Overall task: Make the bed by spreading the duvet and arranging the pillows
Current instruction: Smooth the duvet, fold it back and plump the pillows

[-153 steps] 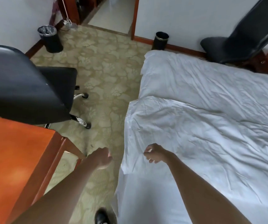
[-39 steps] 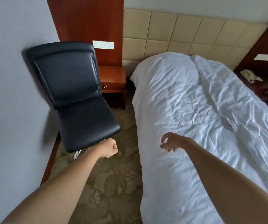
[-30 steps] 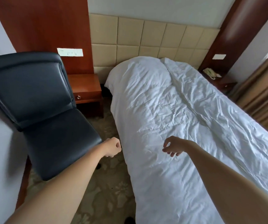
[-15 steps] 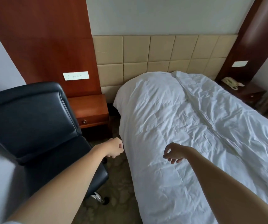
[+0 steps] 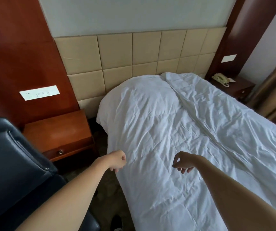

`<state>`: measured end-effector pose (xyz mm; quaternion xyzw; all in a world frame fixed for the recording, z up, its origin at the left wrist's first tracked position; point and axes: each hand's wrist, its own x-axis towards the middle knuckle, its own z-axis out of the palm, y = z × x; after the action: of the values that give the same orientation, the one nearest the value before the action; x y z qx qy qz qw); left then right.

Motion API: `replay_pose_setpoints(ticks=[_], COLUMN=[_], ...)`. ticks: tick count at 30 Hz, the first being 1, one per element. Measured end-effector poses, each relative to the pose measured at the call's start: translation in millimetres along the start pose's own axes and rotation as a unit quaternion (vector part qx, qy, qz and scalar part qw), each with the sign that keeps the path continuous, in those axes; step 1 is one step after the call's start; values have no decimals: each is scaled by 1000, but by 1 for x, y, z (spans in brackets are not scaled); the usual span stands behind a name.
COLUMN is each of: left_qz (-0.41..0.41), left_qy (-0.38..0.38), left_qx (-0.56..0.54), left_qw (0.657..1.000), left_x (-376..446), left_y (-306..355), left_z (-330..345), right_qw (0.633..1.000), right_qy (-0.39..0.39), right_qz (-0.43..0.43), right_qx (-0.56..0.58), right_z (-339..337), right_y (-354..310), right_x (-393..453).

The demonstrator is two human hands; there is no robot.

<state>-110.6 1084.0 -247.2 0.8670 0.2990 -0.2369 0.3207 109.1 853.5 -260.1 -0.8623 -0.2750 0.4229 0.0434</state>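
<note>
Lower left corner, chair: black padded chair (image 5: 12, 164) stands beside the bed.
Left hand: left hand (image 5: 116, 161) hangs at the duvet's left edge, fingers loosely curled, holding nothing.
Right hand: right hand (image 5: 183, 163) hovers over the duvet, fingers loosely curled, gripping nothing.
Duvet: white wrinkled duvet (image 5: 175, 130) covers the bed across centre and right of the frame, up to the headboard.
Nightstand: wooden nightstand (image 5: 59, 132), left of the bed.
Headboard: beige padded headboard (image 5: 134, 55), upper centre.
Telephone: telephone (image 5: 220, 79), upper right.
</note>
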Motion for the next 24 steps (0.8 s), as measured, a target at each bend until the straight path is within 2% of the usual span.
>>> replay_pose_setpoints(ticks=[4,9,17,24], left_qz=[26,53,115,118], left_qy=[-3,4,-61,-89], left_qx=[0,-5,40,65], left_qw=[1000,999,991,987], left_x=[69,141,269,390], left_y=[11,33,85,124], left_z=[-68,-139,-189,-232], right_qw=[998,993,987,976], right_qy=[31,88,86,99], right_qz=[34,37,80,111], right_qx=[31,71,111,160], right_z=[-59,-120,-182,-240], right_y=[-10,-33,-18,13], right_x=[31,72,152,257])
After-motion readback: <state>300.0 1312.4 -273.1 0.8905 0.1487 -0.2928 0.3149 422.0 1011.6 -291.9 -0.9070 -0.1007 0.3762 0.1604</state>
